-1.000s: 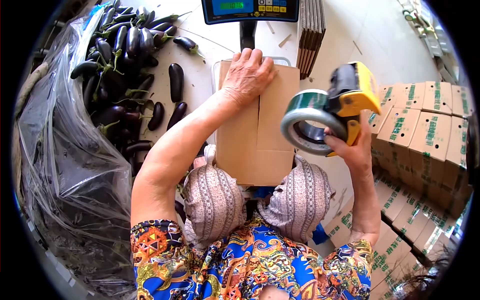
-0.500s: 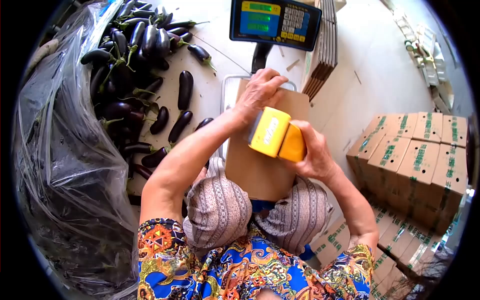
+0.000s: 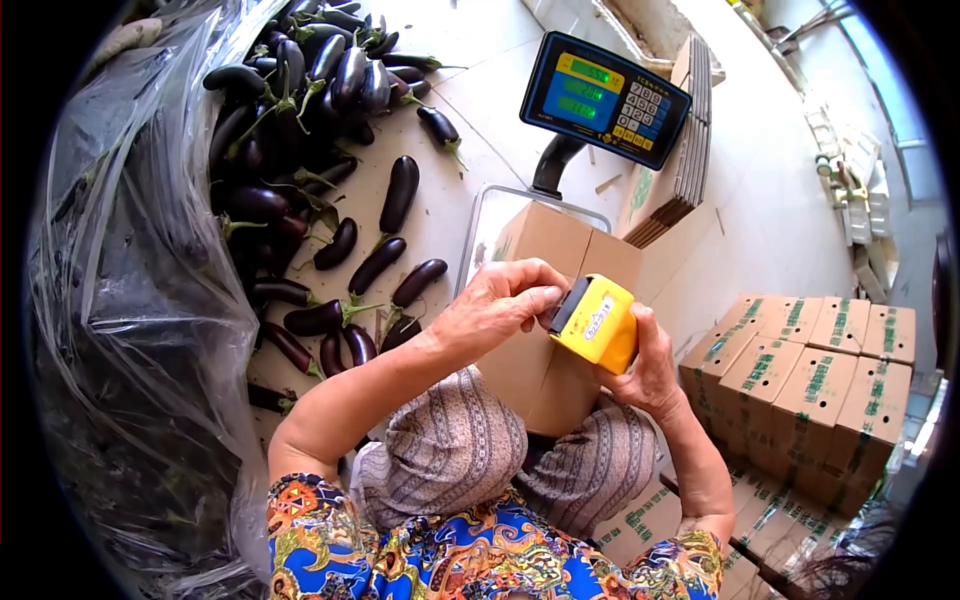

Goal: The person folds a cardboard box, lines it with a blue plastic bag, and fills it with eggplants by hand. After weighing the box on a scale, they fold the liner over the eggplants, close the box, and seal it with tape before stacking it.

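My right hand [image 3: 646, 368] is wrapped round a yellow tape dispenser [image 3: 598, 325], held above a cardboard box [image 3: 520, 375]. The dispenser's black edge faces left. At that edge, the thumb and forefinger of my left hand [image 3: 505, 305] are pinched together; whatever lies between them is too small to make out. Below both hands, the closed box sits between my knees, its far end over the silver platform of a weighing scale [image 3: 480, 215]. The scale's display [image 3: 605, 98] is lit with green digits.
A heap of eggplants [image 3: 290, 130] lies on the floor at left, with loose ones near the scale. Clear plastic sheeting [image 3: 150, 320] covers the far left. Flattened cartons [image 3: 675, 160] stand behind the display. Taped boxes [image 3: 800, 370] are stacked at right.
My left hand has come back from the box's far end to the dispenser's black edge. The dispenser has turned and shifted right and down in view. The whole view has also shifted.
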`<action>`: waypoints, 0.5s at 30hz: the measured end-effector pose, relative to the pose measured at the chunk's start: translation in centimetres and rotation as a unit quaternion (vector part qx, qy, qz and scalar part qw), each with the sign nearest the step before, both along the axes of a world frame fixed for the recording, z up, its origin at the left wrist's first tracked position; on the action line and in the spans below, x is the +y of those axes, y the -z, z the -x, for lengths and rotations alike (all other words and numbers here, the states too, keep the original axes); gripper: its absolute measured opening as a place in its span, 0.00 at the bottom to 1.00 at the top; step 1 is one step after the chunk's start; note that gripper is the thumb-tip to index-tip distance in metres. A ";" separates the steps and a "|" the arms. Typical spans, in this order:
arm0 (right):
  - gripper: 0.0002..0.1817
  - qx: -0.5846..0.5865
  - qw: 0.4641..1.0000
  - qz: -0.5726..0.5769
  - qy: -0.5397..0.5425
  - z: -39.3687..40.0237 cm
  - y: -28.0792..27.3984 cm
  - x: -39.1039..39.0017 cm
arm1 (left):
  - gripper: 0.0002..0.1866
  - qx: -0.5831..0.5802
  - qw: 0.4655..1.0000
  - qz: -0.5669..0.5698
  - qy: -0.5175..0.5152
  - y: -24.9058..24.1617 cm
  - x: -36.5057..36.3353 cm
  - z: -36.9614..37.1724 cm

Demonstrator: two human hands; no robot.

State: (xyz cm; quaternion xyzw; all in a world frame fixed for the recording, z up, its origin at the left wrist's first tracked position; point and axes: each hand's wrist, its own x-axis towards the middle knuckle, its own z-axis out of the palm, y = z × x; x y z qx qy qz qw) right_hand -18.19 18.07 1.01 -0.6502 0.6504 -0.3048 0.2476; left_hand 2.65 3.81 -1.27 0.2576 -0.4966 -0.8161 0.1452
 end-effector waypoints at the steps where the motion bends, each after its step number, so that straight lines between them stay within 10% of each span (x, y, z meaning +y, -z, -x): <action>1: 0.35 0.002 1.000 0.000 0.001 0.0 0.2 0.2 | 0.15 0.013 1.000 -0.027 -0.004 0.7 0.1 0.2; 6: 0.35 -0.002 1.000 0.008 0.002 0.2 0.8 0.2 | 0.20 0.114 0.977 -0.180 -0.009 1.9 -0.3 -0.3; 15: 0.36 0.019 1.000 -0.003 0.001 -0.2 0.1 -0.2 | 0.14 0.012 0.999 0.011 -0.044 1.4 -0.2 0.2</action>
